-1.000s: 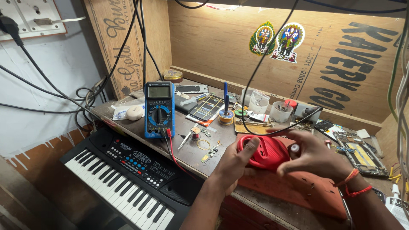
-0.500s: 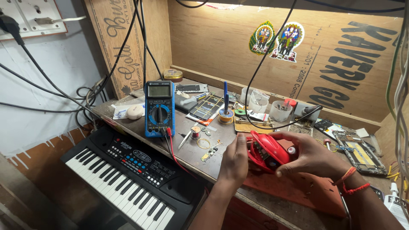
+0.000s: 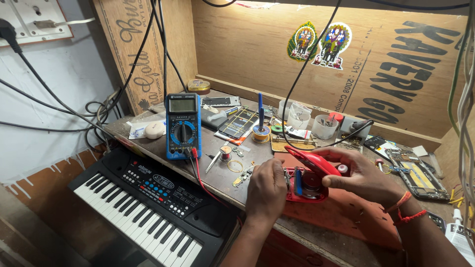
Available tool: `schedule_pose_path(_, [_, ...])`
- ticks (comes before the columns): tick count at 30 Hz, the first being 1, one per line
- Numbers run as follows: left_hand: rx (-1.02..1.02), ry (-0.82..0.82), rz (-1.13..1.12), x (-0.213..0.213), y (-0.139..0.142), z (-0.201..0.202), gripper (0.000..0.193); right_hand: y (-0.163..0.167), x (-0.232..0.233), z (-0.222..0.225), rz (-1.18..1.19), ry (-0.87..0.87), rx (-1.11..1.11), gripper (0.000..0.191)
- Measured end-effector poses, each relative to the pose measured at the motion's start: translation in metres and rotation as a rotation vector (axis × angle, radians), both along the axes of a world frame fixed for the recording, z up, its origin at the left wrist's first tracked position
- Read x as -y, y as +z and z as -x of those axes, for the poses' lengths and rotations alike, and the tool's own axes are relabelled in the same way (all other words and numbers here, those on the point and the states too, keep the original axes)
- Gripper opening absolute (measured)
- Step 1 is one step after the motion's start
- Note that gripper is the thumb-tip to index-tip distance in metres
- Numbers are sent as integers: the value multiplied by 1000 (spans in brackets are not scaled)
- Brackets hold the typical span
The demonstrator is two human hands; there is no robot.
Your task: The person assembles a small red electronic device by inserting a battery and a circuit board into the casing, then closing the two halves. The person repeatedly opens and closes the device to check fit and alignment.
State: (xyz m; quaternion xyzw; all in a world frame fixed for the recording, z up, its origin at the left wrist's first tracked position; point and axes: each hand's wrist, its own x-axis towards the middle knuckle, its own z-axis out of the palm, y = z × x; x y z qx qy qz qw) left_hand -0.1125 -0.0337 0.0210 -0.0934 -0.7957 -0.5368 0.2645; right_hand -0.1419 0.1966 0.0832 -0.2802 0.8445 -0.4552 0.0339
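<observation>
At lower centre of the frame my left hand (image 3: pixel 266 190) pinches at the open edge of the small red device (image 3: pixel 308 178), which sits on the surface (image 3: pixel 217 173). My right hand (image 3: pixel 363 174) clasps its lifted red cover, so it looks opened, its insides exposed and not closed up again.

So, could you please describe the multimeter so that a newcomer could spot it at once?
Start at the black keyboard at the workbench's left end. Just behind it the multimeter stands propped: blue-cased, grey screen above a round dial, and red and black leads plugged in below.
</observation>
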Motion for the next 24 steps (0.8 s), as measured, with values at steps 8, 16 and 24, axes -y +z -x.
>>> schedule_pose_path(8, [141,-73,-50,5,12,-11,38,-4,-17,2,-83,-236,72,69])
schedule_pose_path(16, [-28,-79,-22,6,12,-12,28,1,-11,-1,38,-273,109,52])
schedule_pose_path(24, [89,-174,-237,9,4,-2,34,-1,-12,4,63,-302,66,55])
